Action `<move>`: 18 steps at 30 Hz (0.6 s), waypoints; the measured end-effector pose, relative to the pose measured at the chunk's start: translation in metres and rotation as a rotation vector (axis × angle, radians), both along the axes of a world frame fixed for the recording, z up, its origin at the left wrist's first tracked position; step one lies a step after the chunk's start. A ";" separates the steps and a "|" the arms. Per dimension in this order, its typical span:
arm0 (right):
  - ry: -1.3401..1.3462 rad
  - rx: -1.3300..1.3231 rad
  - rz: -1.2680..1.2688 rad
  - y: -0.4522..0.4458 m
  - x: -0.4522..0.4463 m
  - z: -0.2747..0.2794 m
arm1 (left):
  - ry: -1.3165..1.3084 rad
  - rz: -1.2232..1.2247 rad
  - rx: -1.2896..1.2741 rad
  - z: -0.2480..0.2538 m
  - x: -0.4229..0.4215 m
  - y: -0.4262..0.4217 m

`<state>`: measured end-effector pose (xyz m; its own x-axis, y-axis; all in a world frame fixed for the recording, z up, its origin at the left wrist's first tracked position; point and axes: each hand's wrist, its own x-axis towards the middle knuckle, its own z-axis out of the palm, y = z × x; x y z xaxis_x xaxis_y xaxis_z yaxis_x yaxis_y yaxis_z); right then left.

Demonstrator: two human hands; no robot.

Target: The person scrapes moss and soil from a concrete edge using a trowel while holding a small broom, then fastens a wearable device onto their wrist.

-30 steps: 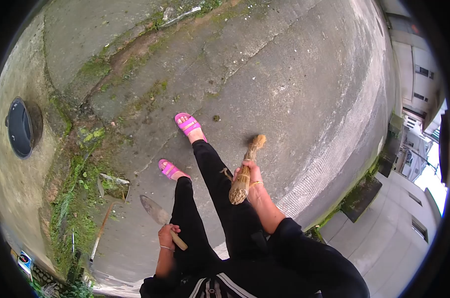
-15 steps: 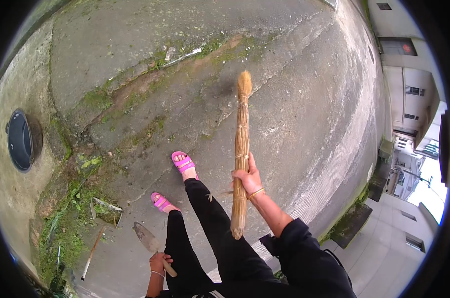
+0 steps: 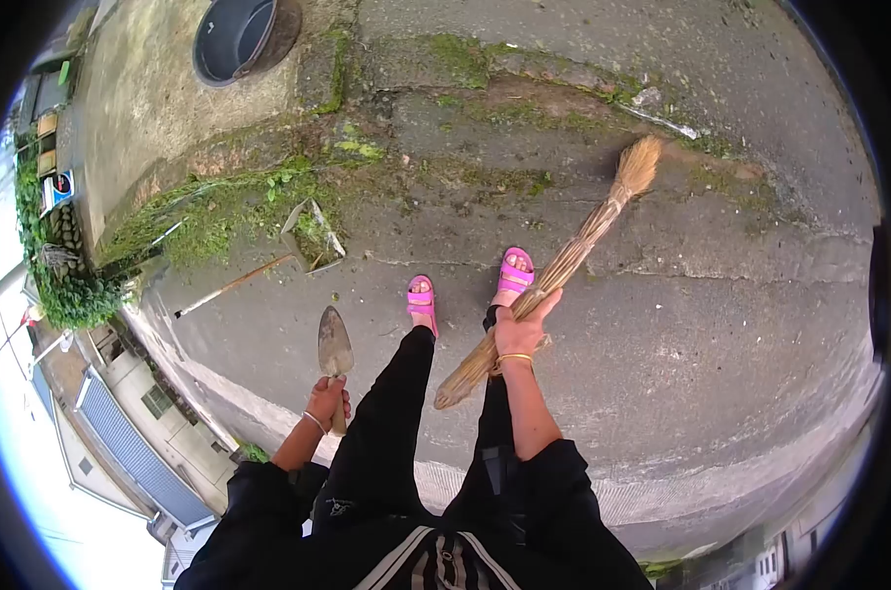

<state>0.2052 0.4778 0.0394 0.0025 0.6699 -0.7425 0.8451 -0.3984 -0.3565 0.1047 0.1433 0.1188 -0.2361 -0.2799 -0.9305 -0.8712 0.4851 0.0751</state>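
Right of the dustpan, the broom is being clamped partway along its shaft by the right hand's fingers, apparently for balance, while on the body side of the dustpan the trowel is being handle-clamped by the left hand's fingers, presumably freeing its blade.

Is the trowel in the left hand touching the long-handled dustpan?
Apart. The head view shows a strip of concrete ground between the tip of the trowel and the long-handled dustpan.
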 end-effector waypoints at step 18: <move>-0.002 0.120 0.071 -0.147 0.015 -0.066 | 0.818 0.049 -0.344 -0.060 -0.201 -0.256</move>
